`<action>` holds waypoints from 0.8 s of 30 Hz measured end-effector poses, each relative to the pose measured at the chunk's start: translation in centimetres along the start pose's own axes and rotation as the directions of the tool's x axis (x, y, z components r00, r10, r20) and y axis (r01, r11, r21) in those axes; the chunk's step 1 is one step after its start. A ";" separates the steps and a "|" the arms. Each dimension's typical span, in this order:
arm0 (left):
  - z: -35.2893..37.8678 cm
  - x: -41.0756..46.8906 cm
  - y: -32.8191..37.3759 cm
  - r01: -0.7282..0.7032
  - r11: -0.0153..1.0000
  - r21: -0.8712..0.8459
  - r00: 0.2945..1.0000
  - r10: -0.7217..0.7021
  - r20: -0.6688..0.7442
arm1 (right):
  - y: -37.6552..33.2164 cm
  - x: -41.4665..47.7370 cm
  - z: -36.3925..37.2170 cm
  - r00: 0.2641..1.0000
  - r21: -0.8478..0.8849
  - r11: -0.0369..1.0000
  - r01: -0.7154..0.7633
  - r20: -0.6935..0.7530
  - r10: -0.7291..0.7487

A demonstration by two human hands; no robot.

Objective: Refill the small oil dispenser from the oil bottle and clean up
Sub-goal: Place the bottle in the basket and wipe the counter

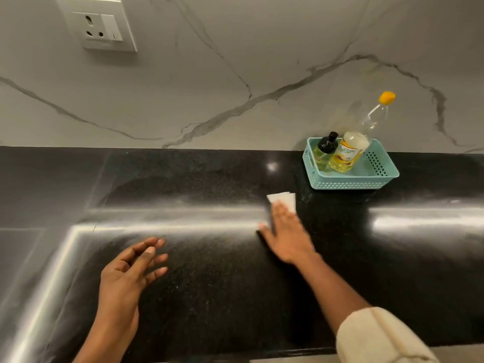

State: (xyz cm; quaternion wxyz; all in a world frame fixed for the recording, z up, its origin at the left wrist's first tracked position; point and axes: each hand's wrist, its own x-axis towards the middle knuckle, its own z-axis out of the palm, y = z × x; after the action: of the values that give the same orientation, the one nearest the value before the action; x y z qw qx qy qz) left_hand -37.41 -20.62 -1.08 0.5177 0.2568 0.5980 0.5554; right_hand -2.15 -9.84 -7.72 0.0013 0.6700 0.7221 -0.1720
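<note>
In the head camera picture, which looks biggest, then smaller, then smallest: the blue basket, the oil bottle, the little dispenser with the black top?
1. Blue basket
2. Oil bottle, though it stands taller than the basket
3. Small dispenser, clearly smallest

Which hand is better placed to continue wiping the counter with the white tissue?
The right hand: it lies flat on the white tissue on the counter. The left hand hovers empty, apart from it.

Wall socket (100,27) (switch beside), marble backsplash (235,61).
</note>
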 end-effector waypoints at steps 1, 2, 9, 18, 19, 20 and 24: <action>-0.3 -0.1 0.1 0.004 1.000 -0.004 1.000 -0.004 -0.006 | 1.8 1.2 -0.7 0.997 0.001 0.997 -0.075 0.010 0.075; -0.7 -0.3 0.2 0.004 1.000 -0.012 1.000 -0.004 -0.012 | 2.8 2.6 -1.6 0.989 0.017 0.990 -0.143 0.030 0.143; -3.1 -1.1 1.1 -0.028 0.999 -0.031 0.999 0.027 -0.044 | -13.7 8.0 0.1 0.993 0.173 0.983 0.059 0.092 -0.076; -4.5 -1.4 3.1 -0.043 0.998 -0.035 0.995 0.040 -0.093 | -32.9 -8.2 8.4 0.548 0.237 0.657 0.716 0.392 -0.739; -4.6 -1.3 3.0 -0.034 0.999 -0.039 0.995 0.031 -0.092 | -32.0 -8.9 8.5 0.529 0.212 0.623 0.753 0.369 -0.764; -4.5 -1.3 3.1 -0.027 0.999 -0.045 0.996 0.023 -0.090 | -30.3 -9.4 8.2 0.524 0.205 0.600 0.773 0.326 -0.787; -4.4 -1.2 2.5 -0.014 1.000 -0.013 0.997 0.013 -0.082 | -19.4 -8.7 5.9 0.757 0.167 0.784 0.598 0.206 -0.621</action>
State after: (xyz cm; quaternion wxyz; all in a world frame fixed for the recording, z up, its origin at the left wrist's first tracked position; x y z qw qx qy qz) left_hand -41.66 -22.74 0.98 0.4907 0.2341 0.6132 0.5731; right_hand -21.35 -20.58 -6.50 0.0055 0.3708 0.8860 -0.2786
